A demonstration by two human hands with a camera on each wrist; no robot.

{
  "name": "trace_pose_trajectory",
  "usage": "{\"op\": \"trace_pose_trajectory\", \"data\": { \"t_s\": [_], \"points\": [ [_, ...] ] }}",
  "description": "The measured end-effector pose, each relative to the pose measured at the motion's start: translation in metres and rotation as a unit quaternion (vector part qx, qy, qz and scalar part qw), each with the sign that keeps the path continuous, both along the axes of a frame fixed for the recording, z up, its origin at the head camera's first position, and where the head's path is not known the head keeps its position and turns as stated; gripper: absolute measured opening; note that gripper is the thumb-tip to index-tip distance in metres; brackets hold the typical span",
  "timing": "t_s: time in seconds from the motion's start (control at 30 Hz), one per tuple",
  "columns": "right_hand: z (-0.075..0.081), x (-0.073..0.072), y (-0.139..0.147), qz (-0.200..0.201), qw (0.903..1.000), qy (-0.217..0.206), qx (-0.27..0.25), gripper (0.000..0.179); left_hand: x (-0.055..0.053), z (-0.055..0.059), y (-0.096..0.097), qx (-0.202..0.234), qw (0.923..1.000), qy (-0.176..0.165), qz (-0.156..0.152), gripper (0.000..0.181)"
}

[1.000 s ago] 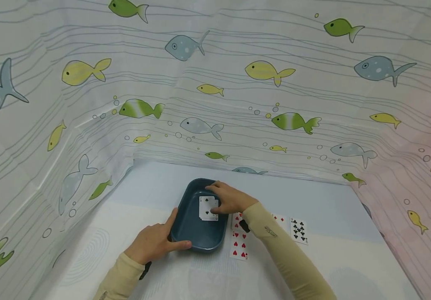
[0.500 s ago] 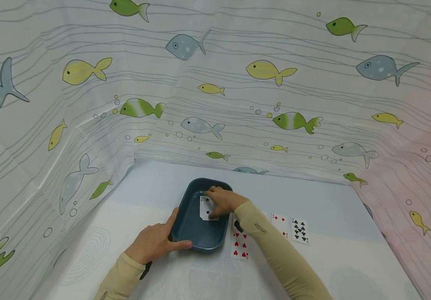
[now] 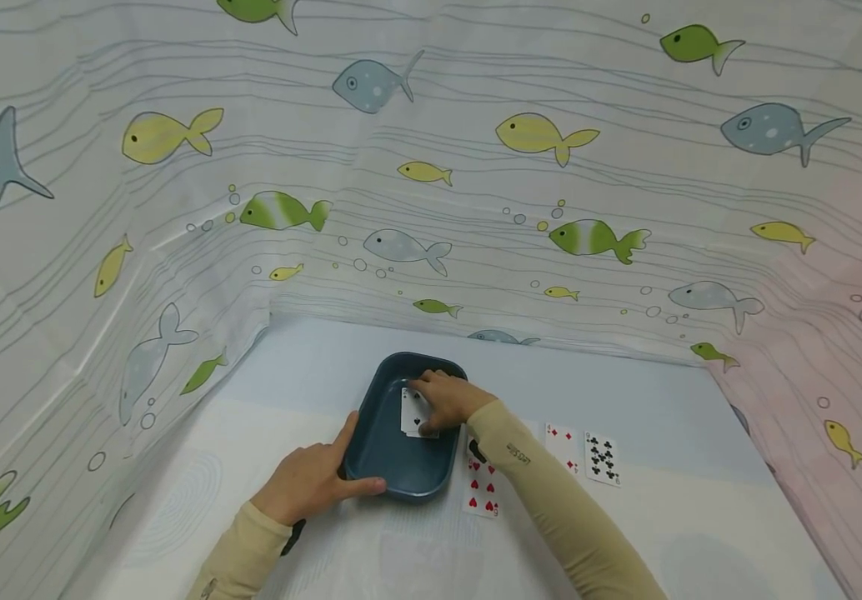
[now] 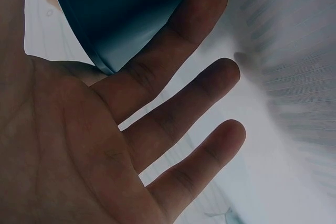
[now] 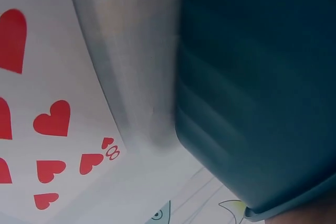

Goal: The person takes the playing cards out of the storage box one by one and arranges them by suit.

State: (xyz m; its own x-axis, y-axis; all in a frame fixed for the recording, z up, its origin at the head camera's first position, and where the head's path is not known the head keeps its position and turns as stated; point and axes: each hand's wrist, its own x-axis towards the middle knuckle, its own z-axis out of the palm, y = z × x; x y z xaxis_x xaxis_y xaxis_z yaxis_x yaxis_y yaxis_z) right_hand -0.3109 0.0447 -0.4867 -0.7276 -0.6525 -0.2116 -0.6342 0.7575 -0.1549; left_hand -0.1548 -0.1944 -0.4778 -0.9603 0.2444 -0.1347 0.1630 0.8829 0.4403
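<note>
A deep blue rectangular dish (image 3: 401,475) with rounded corners stands between my hands. My left hand (image 3: 307,483) touches its left side and near rim with index finger and thumb; the left wrist view shows the other fingers (image 4: 178,114) straight and spread. White playing cards (image 3: 409,417), the top one with black spades, lie stacked inside the dish. Reaching over the right rim, my right hand (image 3: 448,400) holds this stack, fingertips at the far edge and thumb at the near one. The right wrist view shows only the dish's outer wall (image 5: 252,87) beside the hand.
Right of the dish lies a hearts card (image 3: 482,492), partly under the right forearm. Farther right are a diamonds card (image 3: 562,442) and a clubs card (image 3: 602,458). A fish-patterned curtain (image 3: 476,200) encloses the pale table (image 3: 311,350).
My right hand has moved slightly left and down onto the cards in the dish, and its forearm shifted left, uncovering more of the diamonds card. The left hand keeps its place.
</note>
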Motion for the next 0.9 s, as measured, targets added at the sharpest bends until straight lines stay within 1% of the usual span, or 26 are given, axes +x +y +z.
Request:
{"op": "trace_pose_trajectory", "data": {
  "t_s": [0.27, 0.63, 0.9],
  "points": [
    [0.001, 0.0014, 0.0013, -0.004, 1.0, 0.002, -0.008, 0.086, -0.0005, -0.0003, 0.0004, 0.0, 1.0, 0.001, 0.002, 0.125],
    [0.0007, 0.0042, 0.0042, 0.0, 0.9998, 0.016, -0.012, 0.086, 0.0002, 0.0001, 0.0014, -0.001, 1.0, 0.001, 0.004, 0.125],
    [0.0034, 0.0051, 0.0074, 0.007, 0.9994, 0.021, -0.027, 0.086, -0.0004, -0.0004, 0.0003, -0.003, 1.0, -0.003, 0.003, 0.126]
  ]
}}
